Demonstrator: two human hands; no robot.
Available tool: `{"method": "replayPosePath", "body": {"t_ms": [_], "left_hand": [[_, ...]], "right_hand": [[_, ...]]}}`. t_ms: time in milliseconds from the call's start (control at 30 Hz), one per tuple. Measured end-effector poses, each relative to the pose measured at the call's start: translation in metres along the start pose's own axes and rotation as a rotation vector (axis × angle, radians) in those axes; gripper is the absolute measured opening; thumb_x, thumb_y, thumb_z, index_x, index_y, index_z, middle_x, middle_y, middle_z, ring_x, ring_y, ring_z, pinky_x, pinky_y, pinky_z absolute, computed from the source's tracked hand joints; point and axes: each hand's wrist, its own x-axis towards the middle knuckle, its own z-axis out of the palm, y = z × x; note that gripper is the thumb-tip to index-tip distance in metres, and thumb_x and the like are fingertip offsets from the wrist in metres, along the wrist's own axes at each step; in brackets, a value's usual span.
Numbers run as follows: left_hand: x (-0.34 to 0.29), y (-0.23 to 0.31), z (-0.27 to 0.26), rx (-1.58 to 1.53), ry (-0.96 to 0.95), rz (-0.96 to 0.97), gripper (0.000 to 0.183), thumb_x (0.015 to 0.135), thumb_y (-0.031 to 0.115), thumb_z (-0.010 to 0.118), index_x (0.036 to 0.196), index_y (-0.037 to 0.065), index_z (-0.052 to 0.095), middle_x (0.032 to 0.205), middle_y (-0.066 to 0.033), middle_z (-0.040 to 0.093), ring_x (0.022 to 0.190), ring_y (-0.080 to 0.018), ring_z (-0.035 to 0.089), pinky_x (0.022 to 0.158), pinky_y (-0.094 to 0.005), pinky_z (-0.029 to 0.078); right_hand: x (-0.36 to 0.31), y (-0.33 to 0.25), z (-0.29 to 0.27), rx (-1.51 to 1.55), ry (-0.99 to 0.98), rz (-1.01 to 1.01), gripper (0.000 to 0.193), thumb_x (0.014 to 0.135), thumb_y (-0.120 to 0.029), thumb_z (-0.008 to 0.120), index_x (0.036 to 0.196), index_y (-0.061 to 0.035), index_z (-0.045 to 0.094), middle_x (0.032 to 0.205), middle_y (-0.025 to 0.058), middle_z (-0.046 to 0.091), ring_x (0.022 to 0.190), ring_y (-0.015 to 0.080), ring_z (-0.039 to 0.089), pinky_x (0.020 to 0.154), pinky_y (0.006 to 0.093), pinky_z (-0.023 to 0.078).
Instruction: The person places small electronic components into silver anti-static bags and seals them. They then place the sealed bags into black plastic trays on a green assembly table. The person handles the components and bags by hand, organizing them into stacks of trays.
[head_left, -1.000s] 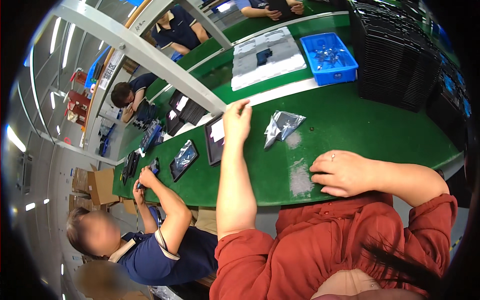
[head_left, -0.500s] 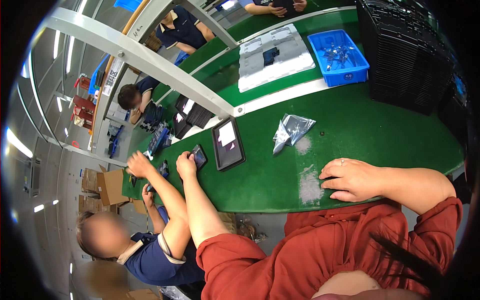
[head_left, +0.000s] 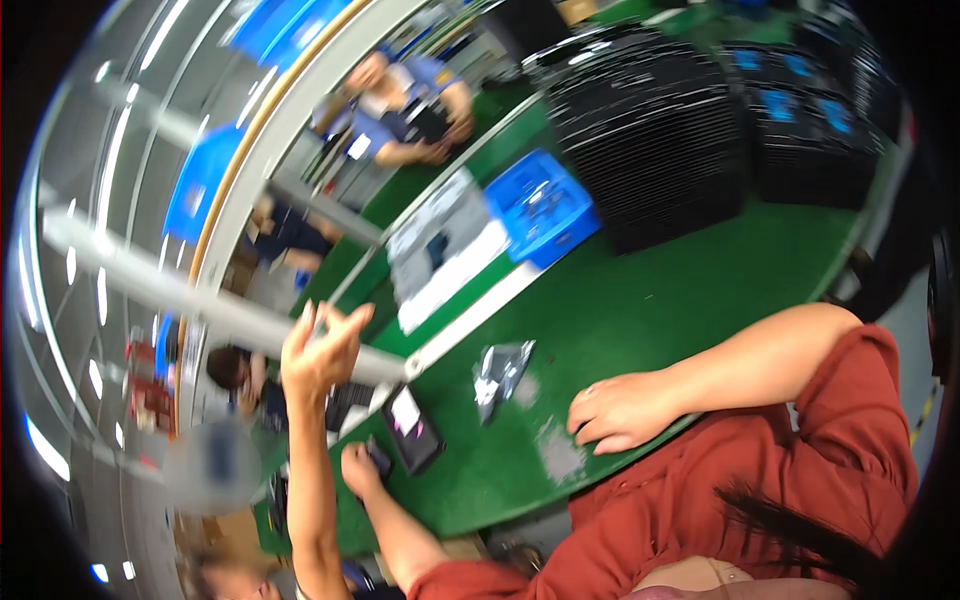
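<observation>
A small dark tray [head_left: 380,456] was seen on the green table [head_left: 620,320], just right of the nearer left hand [head_left: 359,472], by whose fingers it was touched (whether pinched could not be told). Its long axis was slanted from upper left to lower right; no front end could be made out. The right hand [head_left: 625,412] was laid well apart, fingers loosely spread.

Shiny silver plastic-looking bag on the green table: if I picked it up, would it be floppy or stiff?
The shiny silver plastic-looking bag would probably be floppy, since it looks creased and folded. Its glossy surface might feel slippery. It probably wouldn't roll, because it lies with pointed corners on the green table.
</observation>
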Motion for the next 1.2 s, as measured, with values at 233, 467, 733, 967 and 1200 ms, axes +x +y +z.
{"method": "replayPosePath", "body": {"t_ms": [233,467,733,967,1200], "left_hand": [[0.008,0.014,-0.006,-0.037,-0.249,-0.122,0.019,0.081,0.014,0.063,0.097,0.003,0.067,0.094,-0.0162,0.065,0.087,-0.0329,0.061,0.079,-0.0401,0.047],[0.011,0.026,-0.008,0.077,-0.157,-0.075,0.016,0.082,0.01,0.061,0.094,-0.001,0.064,0.09,-0.016,0.063,0.082,-0.0327,0.06,0.077,-0.0398,0.047],[0.023,0.056,-0.037,-0.025,0.028,-0.136,0.02,0.089,0.015,0.053,0.093,-0.003,0.061,0.091,-0.0201,0.063,0.082,-0.0359,0.059,0.077,-0.0415,0.046],[0.022,0.099,-0.053,-0.259,0.251,-0.078,0.023,0.092,0.016,0.052,0.097,-0.005,0.058,0.092,-0.0201,0.062,0.084,-0.0339,0.058,0.079,-0.0392,0.046],[-0.006,0.226,-0.098,-0.607,0.017,0.06,0.016,0.09,0.01,0.054,0.093,-0.005,0.059,0.082,-0.0116,0.061,0.075,-0.0196,0.057,0.07,-0.0307,0.047]], "right_hand": [[-0.003,-0.002,0.001,-0.003,-0.036,0.043,0.021,0.08,-0.017,0.065,0.093,-0.0009,0.064,0.099,0.0117,0.059,0.101,0.0298,0.055,0.086,0.041,0.046],[-0.002,0.0,-0.001,0.007,-0.015,0.031,0.02,0.08,-0.017,0.065,0.092,-0.0011,0.065,0.097,0.0121,0.059,0.099,0.0301,0.055,0.086,0.0411,0.046],[-0.003,0.001,-0.002,0.018,-0.019,0.044,0.02,0.079,-0.017,0.064,0.091,-0.001,0.065,0.096,0.0128,0.06,0.098,0.0307,0.055,0.086,0.0412,0.045],[-0.004,0.0,0.0,-0.017,0.045,0.047,0.019,0.079,-0.017,0.064,0.09,-0.0016,0.065,0.091,0.0127,0.061,0.093,0.031,0.056,0.084,0.0415,0.046],[0.001,-0.002,-0.016,-0.085,0.2,0.02,0.016,0.08,-0.015,0.062,0.092,-0.0044,0.064,0.091,0.0105,0.062,0.09,0.0295,0.058,0.081,0.0407,0.047]]}}
